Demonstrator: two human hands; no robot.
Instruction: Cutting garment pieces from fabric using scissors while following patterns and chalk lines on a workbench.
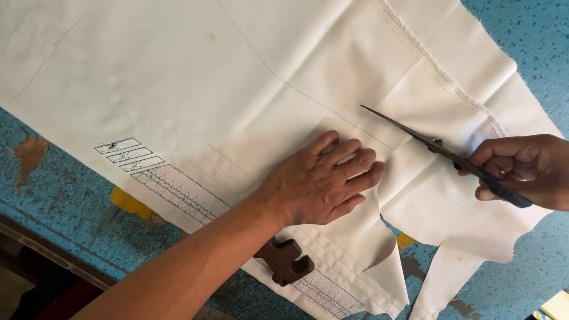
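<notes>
**Scissors partway through a sheet of white cloth**

Head view: The person is pressing the left hand flat on the white cloth, fingers spread and palm down, so its grip is released and it is holding nothing, only pinning the fabric. The right hand is clenching its grip around the dark handles of a pair of scissors, whose long blades are pointing up and away from it, crossing the cloth just beyond the left hand's fingertips; the blades are lying close together, nearly shut.

The cloth is lying spread over a worn blue table, covering most of it. A faint pencil line is running across the cloth toward the scissors. Below the left hand, a cut is already showing: a loose flap is curling up and a separate strip is hanging toward the near table edge, with blue table visible in the gap. Above the scissors the cloth is uncut, so the cutting appears to be partly done, with the marked line beyond the blades left to go. A dark brown metal weight is sitting on the cloth just under the left wrist, beside a stitched grid band.
</notes>
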